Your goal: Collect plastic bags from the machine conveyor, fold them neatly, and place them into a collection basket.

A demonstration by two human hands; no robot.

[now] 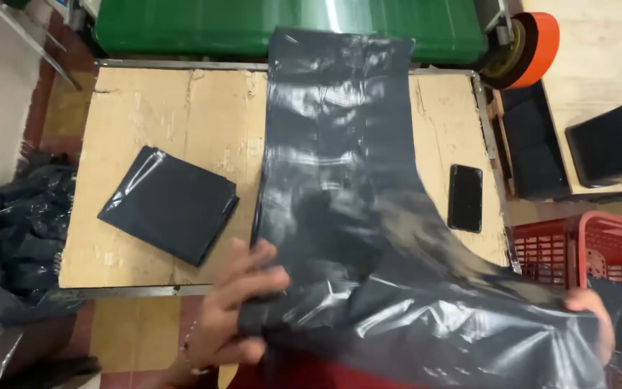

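Head camera looks down on a cardboard-topped work table (181,108) where a long sheet of dark grey plastic film (340,180) runs from the green machine (181,29) at the far edge, across the middle of the table and off its near edge toward the person. The left hand (235,310) grasps the film at its near left edge, thumb and fingers pinched over the bunched plastic just past the table's metal rim. The right hand (592,317) is mostly covered by the film at the lower right; only part of it shows, closed around the plastic's right end, in front of a red plastic crate (599,252). Between the two hands the film sags in glossy folds. On the table, left of the film, lies a folded stack of dark plastic bags (170,202), flat and apart from it. To the right of the film a black phone (465,197) lies flat near the table's right edge. An orange tape roll (534,47) sits at the machine's right end, and crumpled dark plastic (23,230) is heaped on the floor at the left.
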